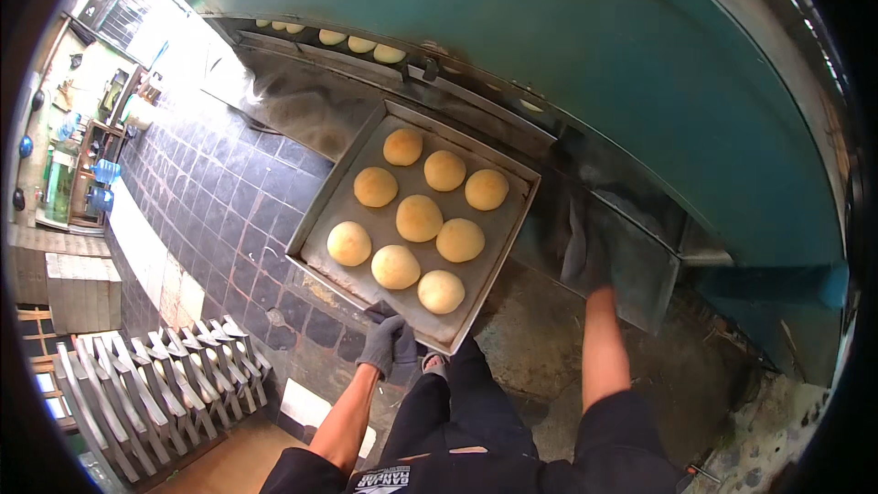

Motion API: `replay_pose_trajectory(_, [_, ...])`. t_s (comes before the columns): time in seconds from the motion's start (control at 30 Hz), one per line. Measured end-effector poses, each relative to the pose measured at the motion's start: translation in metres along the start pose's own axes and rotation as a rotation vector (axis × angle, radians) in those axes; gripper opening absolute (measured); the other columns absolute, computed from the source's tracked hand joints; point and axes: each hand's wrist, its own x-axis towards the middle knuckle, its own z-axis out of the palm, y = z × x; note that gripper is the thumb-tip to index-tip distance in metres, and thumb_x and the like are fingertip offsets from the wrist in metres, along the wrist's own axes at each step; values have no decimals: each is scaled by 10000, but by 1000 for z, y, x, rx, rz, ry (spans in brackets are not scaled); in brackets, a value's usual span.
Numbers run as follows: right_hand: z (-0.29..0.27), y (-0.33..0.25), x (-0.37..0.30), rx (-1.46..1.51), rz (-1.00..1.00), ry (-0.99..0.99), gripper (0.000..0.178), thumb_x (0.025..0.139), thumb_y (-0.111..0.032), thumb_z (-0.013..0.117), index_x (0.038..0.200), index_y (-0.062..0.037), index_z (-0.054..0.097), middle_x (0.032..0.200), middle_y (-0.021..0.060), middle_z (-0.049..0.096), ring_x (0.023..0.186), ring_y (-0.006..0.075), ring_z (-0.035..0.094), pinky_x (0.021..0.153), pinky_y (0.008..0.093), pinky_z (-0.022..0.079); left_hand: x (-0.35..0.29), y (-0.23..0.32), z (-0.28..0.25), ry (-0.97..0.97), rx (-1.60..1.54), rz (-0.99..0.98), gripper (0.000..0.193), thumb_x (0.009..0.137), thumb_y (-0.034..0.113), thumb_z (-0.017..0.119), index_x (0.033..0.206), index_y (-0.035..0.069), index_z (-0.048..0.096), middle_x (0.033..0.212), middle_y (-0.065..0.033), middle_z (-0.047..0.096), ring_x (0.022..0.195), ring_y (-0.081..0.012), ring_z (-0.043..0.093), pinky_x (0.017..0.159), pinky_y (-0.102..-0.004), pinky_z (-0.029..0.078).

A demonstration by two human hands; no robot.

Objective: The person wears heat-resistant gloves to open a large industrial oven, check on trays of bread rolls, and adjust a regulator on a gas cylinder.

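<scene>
My left hand [388, 346], in a grey glove, is closed on the near edge of a square metal baking tray [315, 229]. Several round golden buns [419, 218] sit apart from one another on it. The tray is held above the floor in front of a long green oven [476, 18]. At the oven's lower edge my right hand [585, 252], also gloved in grey, reaches to the right of the tray, close to a lowered metal flap [640, 274]. Its fingers are lost in dark shadow, so what it grips does not show.
Pale dough rounds [360, 44] show inside the oven's long opening. At the lower left stands a rack [165, 393] of stacked metal trays. A wooden box [82, 293] and blue water jugs [105, 172] line the left side. Dark tiles [215, 192] cover the floor.
</scene>
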Motion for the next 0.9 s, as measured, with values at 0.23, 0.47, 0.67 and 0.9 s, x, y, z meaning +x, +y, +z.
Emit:
replay_pose_trajectory(0.23, [-15,-1,-267,712,553,46,473,1103,-428,594,1491,-159,600,1203,22,719,840,181,675,655,359,566,-51,46,92,-200,61,-34,122,948,157,720,1035,72,723,897,-11,711,770,-134,682,705,-295,560])
replay_pose_trajectory(0.47, [89,-71,-338,843,648,370,404,1130,-337,573,1465,-121,641,1208,9,732,928,161,708,779,320,595,-37,72,206,-287,80,-102,227,969,240,726,1096,52,741,970,-33,736,783,-158,689,699,-326,572])
replay_pose_trajectory(0.67, [112,-80,-352,932,644,413,414,1116,-444,565,1398,-147,622,1208,41,731,954,185,714,765,333,606,-87,84,273,-597,401,-237,500,964,389,758,1253,-16,720,1119,-88,754,969,-162,698,861,-341,562])
replay_pose_trajectory(0.9, [162,-64,-251,1072,669,153,501,1118,-436,536,1473,-86,574,1328,80,686,1200,231,651,1022,383,537,-172,259,222,-778,650,-267,537,1011,348,696,1434,24,627,1369,-87,676,1192,-174,644,1045,-327,507])
